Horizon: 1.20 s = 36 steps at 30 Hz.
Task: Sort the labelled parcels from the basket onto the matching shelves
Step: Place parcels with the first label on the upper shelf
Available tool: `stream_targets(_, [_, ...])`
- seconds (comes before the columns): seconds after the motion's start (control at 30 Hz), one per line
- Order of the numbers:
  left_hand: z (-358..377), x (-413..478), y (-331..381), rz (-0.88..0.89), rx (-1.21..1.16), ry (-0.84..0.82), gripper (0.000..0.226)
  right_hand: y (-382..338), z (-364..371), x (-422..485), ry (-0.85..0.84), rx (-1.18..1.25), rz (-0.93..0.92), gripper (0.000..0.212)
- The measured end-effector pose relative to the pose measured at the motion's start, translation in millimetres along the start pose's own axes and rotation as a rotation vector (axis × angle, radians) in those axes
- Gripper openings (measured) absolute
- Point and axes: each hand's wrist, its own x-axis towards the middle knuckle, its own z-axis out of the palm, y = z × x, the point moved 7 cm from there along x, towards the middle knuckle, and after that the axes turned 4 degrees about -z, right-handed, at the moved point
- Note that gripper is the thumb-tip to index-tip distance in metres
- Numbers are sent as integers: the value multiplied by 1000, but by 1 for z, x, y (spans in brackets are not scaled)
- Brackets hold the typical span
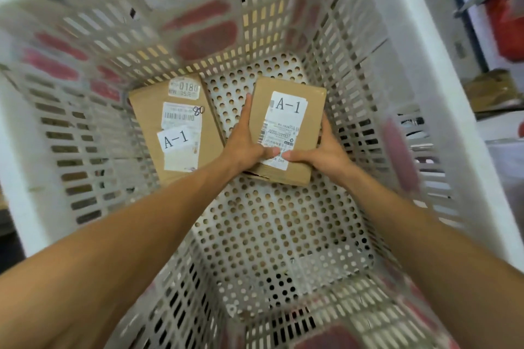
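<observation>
Parcel (295, 122) (both hands) mid-basket (442, 93)

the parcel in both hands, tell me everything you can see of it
The held parcel is a small flat brown cardboard box, seen face up inside the white perforated basket. A white sticker reading A-1 sits above a printed barcode label. The left hand clasps its left edge and the right hand its right, thumbs on the label. Its near edge looks scuffed. It lies beside, apart from, another A-1 parcel.

white perforated basket (419, 71); two brown cardboard parcels (289, 133) (175, 127) with white labels printed black.
</observation>
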Motion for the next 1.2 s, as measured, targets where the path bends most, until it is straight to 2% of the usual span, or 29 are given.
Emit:
stream_targets(0.3, [-1,-23,3,35,25,14,126,9,12,-17,19,134,-97,119])
stream_targets(0.5, [-8,-86,30,69,50,67,127,-19,-4,-66,-8,140,-162,111])
stream_targets(0.67, [-38,-160,86,149,-13,173,125,-102,-23,-118,-79,49,-332,125])
stream_targets(0.77, [-65,-213,132,213,-35,249,126,-172,-36,-159,-82,2,-468,129])
stream_targets(0.87, [-94,-267,180,329,-19,296,130,-237,-47,-205,-61,13,-590,141])
stream_targets(1.2, [-158,-454,296,701,5,366,127,-383,-76,-377,9,0,-816,141])
